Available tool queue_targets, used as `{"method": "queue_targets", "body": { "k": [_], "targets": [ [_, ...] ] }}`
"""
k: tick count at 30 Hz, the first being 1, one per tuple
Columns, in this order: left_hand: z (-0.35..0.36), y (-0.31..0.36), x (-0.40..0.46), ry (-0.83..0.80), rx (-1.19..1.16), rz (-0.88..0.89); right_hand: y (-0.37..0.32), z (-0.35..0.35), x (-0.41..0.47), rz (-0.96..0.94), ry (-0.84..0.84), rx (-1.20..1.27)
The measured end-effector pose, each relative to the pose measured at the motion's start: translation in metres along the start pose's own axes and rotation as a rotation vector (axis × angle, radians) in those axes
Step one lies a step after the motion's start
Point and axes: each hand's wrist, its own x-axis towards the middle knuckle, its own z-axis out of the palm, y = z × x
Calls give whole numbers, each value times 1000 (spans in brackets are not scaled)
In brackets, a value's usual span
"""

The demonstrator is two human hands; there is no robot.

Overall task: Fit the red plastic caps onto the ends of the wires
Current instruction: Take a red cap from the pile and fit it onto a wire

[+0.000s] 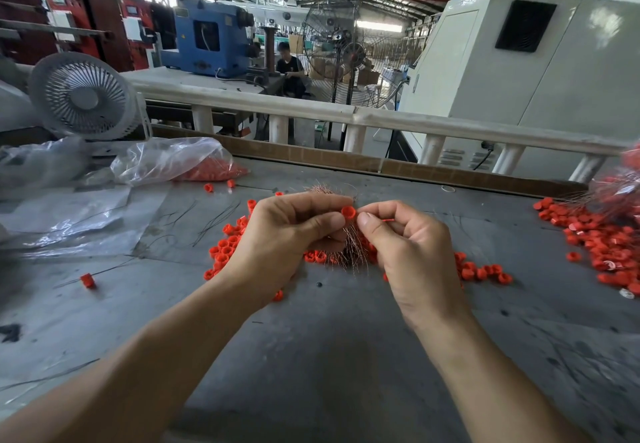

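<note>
Two hands meet above the grey table, the left hand pinching a red cap and clasping a bundle of copper wires, while the right hand pinches something thin beside that cap, over scattered loose caps.

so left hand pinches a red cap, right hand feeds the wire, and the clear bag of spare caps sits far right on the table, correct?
Not quite. The head view shows the clear bag of caps at far left of the table. The rest holds: left hand pinches the red cap, right hand feeds the wire.
</note>
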Motion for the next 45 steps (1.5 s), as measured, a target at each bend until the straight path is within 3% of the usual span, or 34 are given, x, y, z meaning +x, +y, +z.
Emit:
{"method": "queue_targets", "body": {
  "k": [14, 26, 32, 39, 45],
  "targets": [
    [-1, -2, 1, -19, -58, -16, -1, 1, -1, 71, -7, 1],
    [1, -4, 1, -20, -171, -28, -15, 3, -3, 309, -69, 259],
    [2, -5, 1, 18, -158, -22, -5, 4, -2, 358, -6, 169],
    [0, -5, 2, 27, -125, -53, -4, 6, -2, 477, -123, 181],
    [-1, -7, 2, 38, -145, -65, 1, 6, -2, 410, -177, 1]
  ]
}}
